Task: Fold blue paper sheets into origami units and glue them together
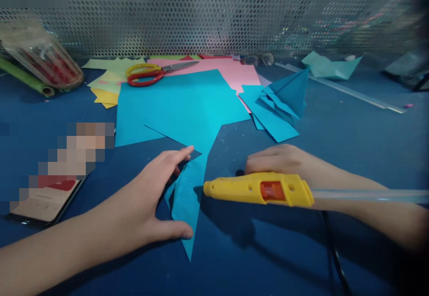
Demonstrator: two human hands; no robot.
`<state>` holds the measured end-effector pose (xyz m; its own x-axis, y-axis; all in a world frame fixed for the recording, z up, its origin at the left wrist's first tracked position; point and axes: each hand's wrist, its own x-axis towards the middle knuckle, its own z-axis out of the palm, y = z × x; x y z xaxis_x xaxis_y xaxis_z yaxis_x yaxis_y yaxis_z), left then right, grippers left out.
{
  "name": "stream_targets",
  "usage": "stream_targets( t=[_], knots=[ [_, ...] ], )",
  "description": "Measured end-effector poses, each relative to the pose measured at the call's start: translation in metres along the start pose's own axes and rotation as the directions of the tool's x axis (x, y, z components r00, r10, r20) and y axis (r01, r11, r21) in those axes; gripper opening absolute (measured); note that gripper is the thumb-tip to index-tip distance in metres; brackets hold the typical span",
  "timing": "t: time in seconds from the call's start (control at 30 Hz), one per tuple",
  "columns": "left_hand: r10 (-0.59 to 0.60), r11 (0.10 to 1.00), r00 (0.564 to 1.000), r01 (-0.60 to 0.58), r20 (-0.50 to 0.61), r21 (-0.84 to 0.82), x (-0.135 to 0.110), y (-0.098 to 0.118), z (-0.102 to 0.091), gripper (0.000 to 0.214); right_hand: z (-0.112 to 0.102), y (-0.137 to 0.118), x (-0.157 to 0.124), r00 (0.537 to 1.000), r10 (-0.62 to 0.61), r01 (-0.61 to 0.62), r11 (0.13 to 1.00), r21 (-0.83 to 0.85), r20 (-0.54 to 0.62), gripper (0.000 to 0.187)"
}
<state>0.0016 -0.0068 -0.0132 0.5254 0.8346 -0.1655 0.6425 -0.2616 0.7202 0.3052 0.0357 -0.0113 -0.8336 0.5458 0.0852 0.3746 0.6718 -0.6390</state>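
Note:
My left hand (150,197) holds a folded piece of blue paper (190,193) against the table, its thumb and forefinger set wide apart along the piece. The paper narrows to a point towards me, and my other left fingers curl partly out of sight at its far side. My right hand (278,157) is closed around a yellow hot glue gun (254,189). The gun lies sideways, its nozzle close to the right edge of the folded paper. A clear glue stick (368,195) runs out of its back. My right fingers are mostly hidden.
Beyond my hands lie a large blue sheet (174,103), red-and-yellow scissors (150,73) and pink paper (241,73). A folded blue paper shape (281,103) stands at the right. A phone (63,193), partly pixelated, and a jar (43,54) are at the left. A black cable (335,255) trails towards me.

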Motion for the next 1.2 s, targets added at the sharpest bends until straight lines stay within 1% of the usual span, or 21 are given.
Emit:
stream_targets(
  t=[0.1, 0.17, 0.3, 0.43, 0.5, 0.57, 0.63, 0.7, 0.77, 0.83, 0.87, 0.9, 0.93, 0.97, 1.0, 1.03, 1.07, 1.1, 1.13, 1.17, 1.2],
  knots=[
    [0.002, 1.000, 1.000, -0.002, 0.020, 0.008, 0.001, 0.002, -0.001, 0.099, 0.006, -0.002, 0.001, 1.000, -0.023, 0.023, 1.000, -0.015, -0.002, 0.027],
    [0.006, 1.000, 1.000, -0.007, 0.022, 0.013, 0.002, 0.003, -0.002, 0.099, 0.010, -0.002, 0.001, 0.999, -0.031, 0.030, 0.999, -0.021, -0.031, 0.028],
    [0.006, 1.000, 1.000, -0.007, 0.027, 0.022, 0.001, 0.003, -0.003, 0.096, 0.007, 0.000, -0.001, 0.994, -0.044, 0.044, 0.999, -0.003, -0.104, 0.033],
    [-0.005, 0.999, 1.000, 0.005, 0.022, 0.041, -0.002, 0.003, -0.003, 0.096, 0.000, 0.000, -0.005, 0.999, -0.033, 0.033, 0.999, 0.004, -0.011, 0.029],
    [-0.009, 0.998, 1.000, 0.008, 0.019, 0.056, -0.003, 0.004, -0.004, 0.095, -0.001, 0.000, -0.006, 1.000, -0.027, 0.027, 1.000, -0.009, -0.011, 0.029],
    [-0.005, 0.998, 1.000, 0.003, 0.020, 0.069, -0.004, 0.006, -0.006, 0.094, -0.002, -0.001, -0.006, 0.998, -0.041, 0.040, 0.999, -0.032, -0.039, 0.028],
    [0.006, 0.997, 1.000, -0.007, 0.023, 0.081, -0.004, 0.007, -0.007, 0.094, -0.004, -0.002, -0.006, 0.996, -0.084, 0.081, 0.993, -0.081, -0.035, 0.025],
    [0.016, 0.996, 1.000, -0.017, 0.015, 0.088, -0.003, 0.008, -0.007, 0.092, -0.008, -0.005, -0.005, 0.993, -0.120, 0.118, 0.989, -0.088, -0.023, 0.022],
    [0.022, 0.996, 1.000, -0.023, 0.010, 0.087, -0.004, 0.009, -0.007, 0.090, -0.013, -0.007, -0.006, 0.992, -0.089, 0.086, 0.996, -0.034, -0.089, 0.017],
    [0.033, 0.995, 0.999, -0.033, 0.008, 0.095, -0.005, 0.010, -0.006, 0.088, -0.020, -0.007, -0.007, 0.974, 0.054, -0.040, 0.997, 0.067, -0.219, 0.015],
    [0.036, 0.994, 0.999, -0.037, 0.008, 0.102, -0.006, 0.010, -0.005, 0.089, -0.024, -0.007, -0.009, 0.950, 0.155, -0.124, 0.984, 0.128, -0.271, 0.018],
    [0.039, 0.993, 0.999, -0.040, 0.010, 0.110, -0.007, 0.011, -0.004, 0.091, -0.029, -0.005, -0.011, 0.921, 0.257, -0.208, 0.960, 0.188, -0.292, 0.023],
    [0.042, 0.992, 0.999, -0.042, 0.008, 0.118, -0.008, 0.012, -0.004, 0.094, -0.035, -0.001, -0.013, 0.889, 0.349, -0.282, 0.928, 0.245, -0.296, 0.030],
    [0.043, 0.991, 0.999, -0.043, 0.008, 0.126, -0.008, 0.012, -0.004, 0.097, -0.041, 0.003, -0.015, 0.864, 0.431, -0.361, 0.890, 0.277, -0.259, 0.039],
    [0.043, 0.990, 0.999, -0.044, 0.013, 0.132, -0.009, 0.012, -0.004, 0.099, -0.048, 0.009, -0.018, 0.841, 0.482, -0.411, 0.864, 0.291, -0.245, 0.049],
    [0.041, 0.990, 0.999, -0.043, 0.018, 0.136, -0.010, 0.012, -0.004, 0.099, -0.055, 0.015, -0.020, 0.806, 0.518, -0.435, 0.846, 0.306, -0.287, 0.058],
    [0.037, 0.989, 0.999, -0.040, 0.025, 0.141, -0.011, 0.012, -0.004, 0.098, -0.062, 0.022, -0.023, 0.745, 0.563, -0.474, 0.824, 0.310, -0.359, 0.063],
    [0.032, 0.989, 0.999, -0.037, 0.031, 0.144, -0.011, 0.012, -0.005, 0.096, -0.069, 0.029, -0.026, 0.667, 0.619, -0.538, 0.785, 0.306, -0.415, 0.065],
    [0.027, 0.989, 0.999, -0.032, 0.034, 0.147, -0.012, 0.012, -0.005, 0.094, -0.074, 0.037, -0.028, 0.567, 0.668, -0.624, 0.730, 0.277, -0.481, 0.067],
    [0.023, 0.988, 0.999, -0.028, 0.034, 0.151, -0.012, 0.011, -0.004, 0.093, -0.079, 0.044, -0.031, 0.472, 0.683, -0.721, 0.663, 0.201, -0.557, 0.072],
    [0.028, 0.987, 0.999, -0.031, 0.024, 0.159, -0.011, 0.011, -0.004, 0.092, -0.083, 0.051, -0.034, 0.406, 0.667, -0.816, 0.572, 0.081, -0.624, 0.077]
  ],
)
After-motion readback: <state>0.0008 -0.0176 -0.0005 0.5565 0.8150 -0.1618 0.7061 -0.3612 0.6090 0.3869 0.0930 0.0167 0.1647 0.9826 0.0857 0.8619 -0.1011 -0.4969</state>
